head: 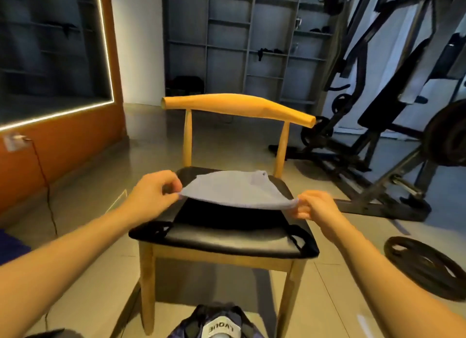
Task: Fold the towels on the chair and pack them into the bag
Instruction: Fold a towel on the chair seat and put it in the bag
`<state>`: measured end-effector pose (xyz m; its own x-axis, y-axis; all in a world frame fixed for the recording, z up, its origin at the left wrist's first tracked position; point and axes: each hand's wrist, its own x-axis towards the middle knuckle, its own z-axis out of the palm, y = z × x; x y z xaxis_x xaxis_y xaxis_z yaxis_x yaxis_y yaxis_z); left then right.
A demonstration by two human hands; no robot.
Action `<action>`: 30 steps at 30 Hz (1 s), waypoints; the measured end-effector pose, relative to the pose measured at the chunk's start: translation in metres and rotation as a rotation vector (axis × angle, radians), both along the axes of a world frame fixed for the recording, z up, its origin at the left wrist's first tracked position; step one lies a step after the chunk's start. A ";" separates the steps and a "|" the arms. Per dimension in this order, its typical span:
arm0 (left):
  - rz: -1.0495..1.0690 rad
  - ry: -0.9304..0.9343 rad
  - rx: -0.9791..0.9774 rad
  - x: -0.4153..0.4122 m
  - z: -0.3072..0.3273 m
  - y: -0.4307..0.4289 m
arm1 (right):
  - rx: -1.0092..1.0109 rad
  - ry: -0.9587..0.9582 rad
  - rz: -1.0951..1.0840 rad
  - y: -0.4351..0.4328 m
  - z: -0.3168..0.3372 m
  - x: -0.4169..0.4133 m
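Gym room with a tiled floor (100,186), grey shelving (252,35) at the back, a weight machine (378,115) on the right and a weight plate (426,267) flat on the floor near the chair's front right leg. Wooden chair (237,105) with a black seat stands in the centre, backrest on the far side. Grey towel (234,191) is held spread just above the seat, its far edge sagging toward the back of the seat. Left hand (156,194) pinches the towel's near left corner and right hand (315,206) pinches the near right corner, fingers curled on the cloth, so the near edge is stretched between them. Black bag (227,219) lies flat on the seat under the towel, with cords showing near the seat's front left and front right corners. Orange wall panel (63,148) with a light strip is on the left.
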<state>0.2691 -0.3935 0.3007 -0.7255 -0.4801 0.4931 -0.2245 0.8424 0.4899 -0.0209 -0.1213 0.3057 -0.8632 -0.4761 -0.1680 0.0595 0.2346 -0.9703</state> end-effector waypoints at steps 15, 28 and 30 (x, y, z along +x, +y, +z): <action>-0.137 -0.652 -0.276 0.012 -0.078 0.029 | 0.495 0.343 0.583 0.045 -0.038 0.020; 0.216 -0.274 -0.004 -0.149 -0.056 -0.031 | 0.391 0.335 0.208 -0.054 -0.011 -0.067; 0.349 -0.269 0.060 -0.170 -0.059 -0.055 | 0.397 0.351 0.158 -0.081 -0.020 -0.087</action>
